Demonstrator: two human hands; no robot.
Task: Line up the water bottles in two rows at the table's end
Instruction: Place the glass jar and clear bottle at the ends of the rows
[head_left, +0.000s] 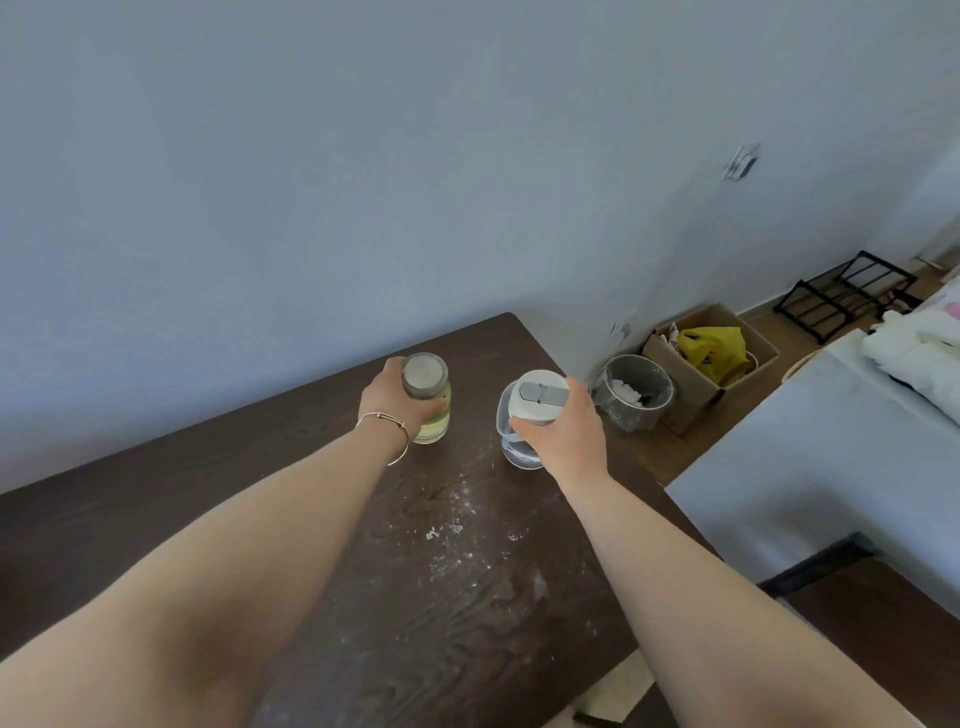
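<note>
Two water bottles stand upright near the far end of the dark wooden table (223, 499). A clear bottle with yellowish liquid and a grey round lid (432, 400) is on the left, and my left hand (397, 402) is wrapped around its side. To its right stands a clear bottle with a white and grey flip lid (530, 410). My right hand (566, 431) grips it from the right, just under the lid. Both bottle bases rest on the table, about a hand's width apart.
White powdery marks (457, 535) speckle the table between my arms. Past the table's right edge, on the floor, stand a grey bin (636, 392), a cardboard box with a yellow bag (711, 353) and a black rack (841, 296). A bed (831, 467) lies at right.
</note>
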